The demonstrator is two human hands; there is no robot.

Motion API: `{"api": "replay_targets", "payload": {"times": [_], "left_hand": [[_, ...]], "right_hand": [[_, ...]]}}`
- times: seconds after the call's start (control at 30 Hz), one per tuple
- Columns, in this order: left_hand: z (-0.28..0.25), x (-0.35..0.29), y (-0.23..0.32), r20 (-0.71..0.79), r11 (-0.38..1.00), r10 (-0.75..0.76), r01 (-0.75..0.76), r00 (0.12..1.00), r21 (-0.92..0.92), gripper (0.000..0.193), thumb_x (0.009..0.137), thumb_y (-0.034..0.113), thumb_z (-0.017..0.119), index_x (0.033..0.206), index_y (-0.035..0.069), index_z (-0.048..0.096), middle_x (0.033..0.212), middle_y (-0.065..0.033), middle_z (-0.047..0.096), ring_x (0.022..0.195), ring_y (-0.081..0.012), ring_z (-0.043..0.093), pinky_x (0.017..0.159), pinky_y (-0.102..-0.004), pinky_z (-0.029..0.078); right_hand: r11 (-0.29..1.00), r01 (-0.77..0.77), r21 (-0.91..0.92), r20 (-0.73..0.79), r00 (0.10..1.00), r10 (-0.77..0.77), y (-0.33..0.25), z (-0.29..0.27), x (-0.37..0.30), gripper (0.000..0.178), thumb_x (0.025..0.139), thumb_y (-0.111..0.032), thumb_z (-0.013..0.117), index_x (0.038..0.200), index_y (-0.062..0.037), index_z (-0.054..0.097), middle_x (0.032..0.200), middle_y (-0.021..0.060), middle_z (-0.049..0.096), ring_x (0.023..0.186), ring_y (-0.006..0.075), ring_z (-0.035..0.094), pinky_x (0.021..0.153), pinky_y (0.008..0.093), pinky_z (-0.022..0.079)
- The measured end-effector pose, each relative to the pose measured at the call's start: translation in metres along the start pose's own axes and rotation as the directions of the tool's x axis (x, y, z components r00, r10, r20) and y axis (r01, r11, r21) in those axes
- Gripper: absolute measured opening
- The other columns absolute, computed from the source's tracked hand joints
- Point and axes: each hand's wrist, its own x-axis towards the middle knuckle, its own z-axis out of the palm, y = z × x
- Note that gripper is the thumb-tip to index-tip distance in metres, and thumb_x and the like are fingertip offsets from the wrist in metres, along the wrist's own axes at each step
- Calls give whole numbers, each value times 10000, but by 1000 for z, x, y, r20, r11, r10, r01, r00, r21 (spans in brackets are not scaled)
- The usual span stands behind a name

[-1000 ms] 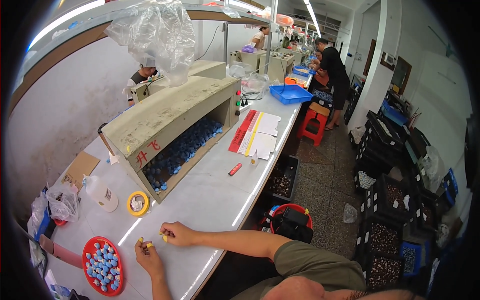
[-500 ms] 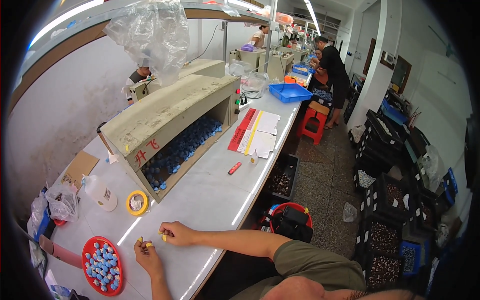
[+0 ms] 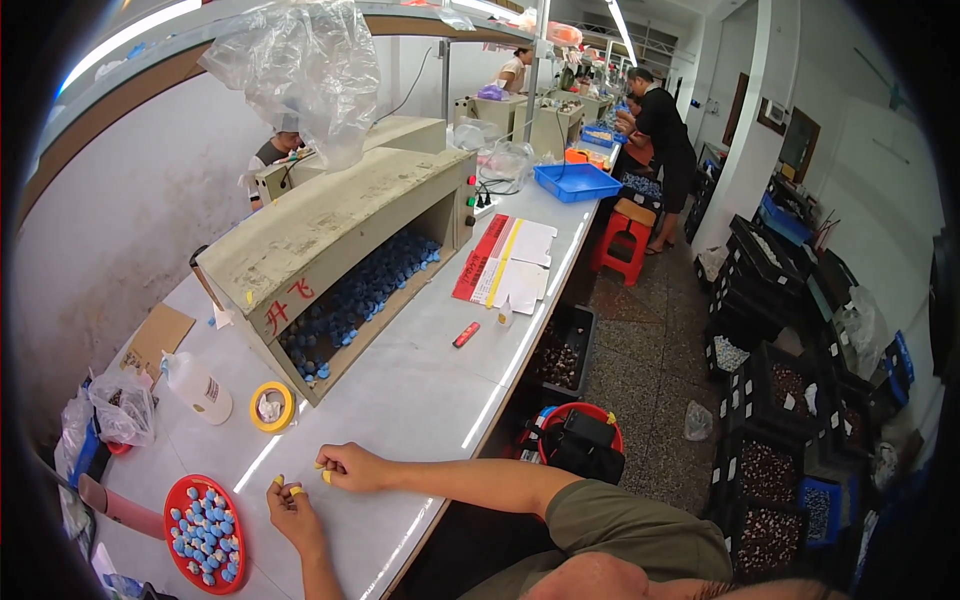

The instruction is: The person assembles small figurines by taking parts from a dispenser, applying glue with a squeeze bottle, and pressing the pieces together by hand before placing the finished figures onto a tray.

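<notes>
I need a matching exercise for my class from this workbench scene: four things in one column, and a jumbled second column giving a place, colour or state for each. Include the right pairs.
Column one
1. Left hand
2. Bottle
3. Yellow ring
4. Red round tray

Column two
A. Has a crumpled white wad in its middle
B. Holds small blue-and-white pieces
C. Has yellow coverings on fingertips
D. White, next to brown cardboard

Right pairs: 1-C, 2-D, 3-A, 4-B
</notes>
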Motion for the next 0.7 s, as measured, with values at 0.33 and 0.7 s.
{"api": "replay_targets", "payload": {"times": [0.33,0.7], "left_hand": [[0,0,0,1,1000,10,-10,1000,-6,330,860,-13,478,1187,-49,498,890,-53,591,748,-93,544,676,-219,471],[0,0,-3,0,1000,18,-18,1000,-26,331,860,-14,480,1189,-45,494,895,-49,585,747,-87,537,669,-211,463]], "right_hand": [[1000,-1,-10,-4,1000,1,3,0,1,173,794,-51,621,934,9,538,680,46,556,589,102,480,555,271,418],[1000,-23,-19,14,1000,24,2,-1,0,184,795,-58,619,944,16,538,693,46,552,600,100,483,564,267,423]]}}
